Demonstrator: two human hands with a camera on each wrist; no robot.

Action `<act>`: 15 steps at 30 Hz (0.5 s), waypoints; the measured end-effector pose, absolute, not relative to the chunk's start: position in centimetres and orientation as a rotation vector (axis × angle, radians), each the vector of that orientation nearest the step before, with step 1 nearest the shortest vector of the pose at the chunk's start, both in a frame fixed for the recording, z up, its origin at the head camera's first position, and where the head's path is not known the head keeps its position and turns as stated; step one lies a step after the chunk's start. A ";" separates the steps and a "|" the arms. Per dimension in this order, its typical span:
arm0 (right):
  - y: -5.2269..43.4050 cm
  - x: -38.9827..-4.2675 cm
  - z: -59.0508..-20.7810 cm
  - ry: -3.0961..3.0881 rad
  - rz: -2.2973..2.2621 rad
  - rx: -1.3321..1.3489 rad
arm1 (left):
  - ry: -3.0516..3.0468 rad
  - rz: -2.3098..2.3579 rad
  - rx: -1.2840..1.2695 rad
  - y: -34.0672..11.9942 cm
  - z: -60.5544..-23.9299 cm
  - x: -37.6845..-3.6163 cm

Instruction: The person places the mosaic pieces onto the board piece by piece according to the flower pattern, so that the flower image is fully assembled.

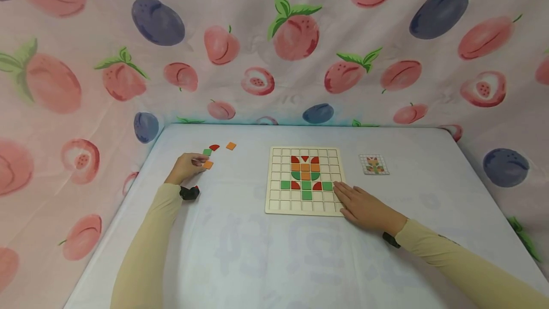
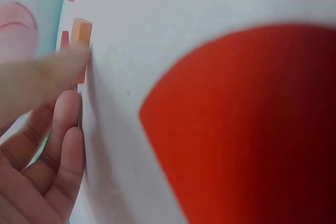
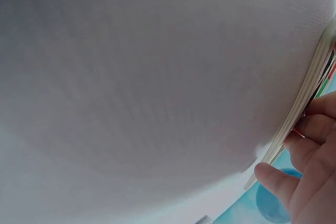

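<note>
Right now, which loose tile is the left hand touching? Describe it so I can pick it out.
Look left of the wooden grid board on the table, at four loose tiles. The left hand touches the orange square tile, nearest the person; the other orange square lies farther away, untouched.

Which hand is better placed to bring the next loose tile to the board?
Left. The left hand already touches the loose orange tile among the spare pieces, while the right hand lies flat on the grid board corner, steadying it.
</note>
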State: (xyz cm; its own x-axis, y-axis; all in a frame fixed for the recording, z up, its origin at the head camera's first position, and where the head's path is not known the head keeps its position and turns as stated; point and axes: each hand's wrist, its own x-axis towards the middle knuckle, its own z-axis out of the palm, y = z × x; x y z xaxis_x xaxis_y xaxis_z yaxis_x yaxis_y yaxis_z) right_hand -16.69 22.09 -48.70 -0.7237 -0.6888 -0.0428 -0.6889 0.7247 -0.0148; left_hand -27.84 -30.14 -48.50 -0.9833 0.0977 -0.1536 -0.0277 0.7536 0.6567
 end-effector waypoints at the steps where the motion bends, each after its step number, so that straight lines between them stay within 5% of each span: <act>1: 22.1 -16.7 -48.7 2.874 0.005 -1.147 | 2.769 1.036 0.051 -30.1 -48.5 -27.9; 15: 22.2 -16.9 -48.9 2.867 0.005 -1.143 | 2.757 0.944 0.059 -29.7 -47.6 -27.5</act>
